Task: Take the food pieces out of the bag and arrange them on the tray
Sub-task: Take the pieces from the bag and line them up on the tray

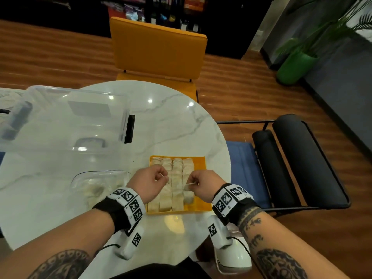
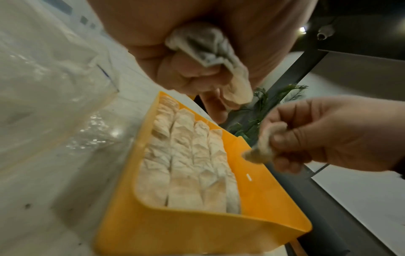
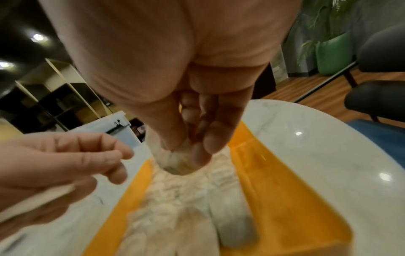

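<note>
Pale food pieces [image 2: 208, 52] sit pinched in each curled grip — left hand [image 1: 148, 182], right hand [image 1: 203, 185] — above the tray [image 1: 199, 164].

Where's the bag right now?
In the head view, the clear plastic bag lies on the marble table, left of the yellow tray, beside the left hand.

We note a glossy white marble-look table [image 1: 171, 121] with grey veining, mirroring the ceiling lights. The tray [image 1: 199, 164] is smooth orange plastic, semi-matt. The food pieces [image 1: 177, 184] look pale, matt and floury, with a creased, rough surface. The bag [image 1: 96, 184] is thin clear plastic film, crinkled and shiny. The storage box [image 1: 60, 121] is clear hard plastic. The piece in the left hand [image 2: 210, 52] is possibly soft dough; blur prevents certainty.
</note>
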